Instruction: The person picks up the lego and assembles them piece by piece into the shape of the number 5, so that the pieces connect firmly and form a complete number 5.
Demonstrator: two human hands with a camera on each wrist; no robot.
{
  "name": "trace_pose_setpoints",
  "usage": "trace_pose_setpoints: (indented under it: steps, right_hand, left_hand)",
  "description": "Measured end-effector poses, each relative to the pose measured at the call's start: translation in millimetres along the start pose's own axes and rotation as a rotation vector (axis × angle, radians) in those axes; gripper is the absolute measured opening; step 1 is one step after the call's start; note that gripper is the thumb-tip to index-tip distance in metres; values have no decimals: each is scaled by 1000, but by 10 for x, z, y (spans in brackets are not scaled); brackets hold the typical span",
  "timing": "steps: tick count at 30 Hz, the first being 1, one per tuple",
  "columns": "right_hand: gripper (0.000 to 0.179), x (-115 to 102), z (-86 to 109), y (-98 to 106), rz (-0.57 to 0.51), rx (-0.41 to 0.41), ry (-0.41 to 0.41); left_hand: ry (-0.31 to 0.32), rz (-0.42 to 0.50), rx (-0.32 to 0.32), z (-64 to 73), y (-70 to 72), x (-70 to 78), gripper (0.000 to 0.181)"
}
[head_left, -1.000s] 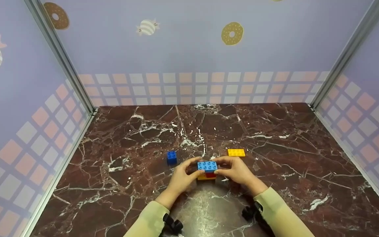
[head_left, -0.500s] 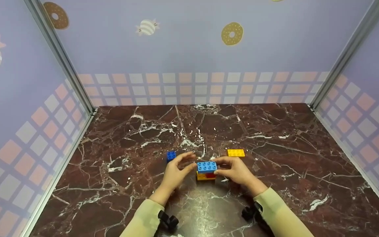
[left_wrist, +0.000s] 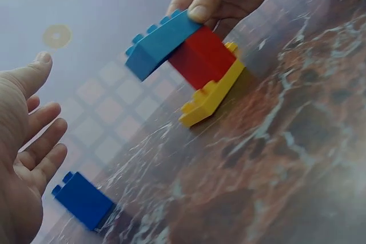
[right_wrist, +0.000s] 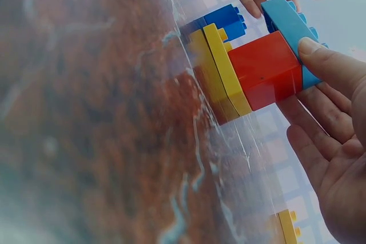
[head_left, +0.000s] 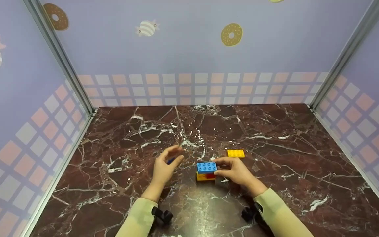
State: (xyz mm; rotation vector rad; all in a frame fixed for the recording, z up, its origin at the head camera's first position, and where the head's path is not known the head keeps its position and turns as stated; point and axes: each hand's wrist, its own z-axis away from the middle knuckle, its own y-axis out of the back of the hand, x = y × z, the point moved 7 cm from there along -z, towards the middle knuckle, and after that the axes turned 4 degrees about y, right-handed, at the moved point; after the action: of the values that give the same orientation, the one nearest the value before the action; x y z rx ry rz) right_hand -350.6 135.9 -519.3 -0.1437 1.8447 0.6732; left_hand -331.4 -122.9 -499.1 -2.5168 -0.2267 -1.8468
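My right hand [head_left: 237, 171] pinches the right end of a light blue brick [head_left: 206, 167] between thumb and fingers. That brick lies across the top of a red brick [left_wrist: 203, 58], which stands on a flat yellow brick [right_wrist: 220, 70] on the table. The light blue brick overhangs the red one to the left. My left hand [head_left: 164, 167] holds nothing, its fingers spread and relaxed. Close beside it a dark blue brick [left_wrist: 86, 201] stands upright on the table; in the head view the hand covers most of it.
A second flat yellow brick [head_left: 236, 153] lies on the dark marbled table [head_left: 275, 204], beyond my right hand. Patterned panels [head_left: 189, 49] wall in the back and both sides. A black wrist camera [head_left: 162, 215] sits on my left sleeve.
My left hand has let go of the light blue brick and moved left to the dark blue brick. My right hand has kept its hold, and the stack stays in place.
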Motion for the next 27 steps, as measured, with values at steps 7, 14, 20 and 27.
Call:
trace_pose_setpoints:
  steps: [7,14,20,27]
  right_hand:
    - [39,3,9,2,4,10,-2]
    - [39,-10,12,5,10,11,4]
    - [39,-1,8,0,16,10,-2]
    - [39,13,10,4,31,13,-8]
  left_hand:
    - [-12,3,113,-53,191,-35,40]
    - [48,-15,157,-83,258,-132,41]
    - [63,-17,124,-81,285,-212,48]
    - [84,-142,110,-64,301,-266,53]
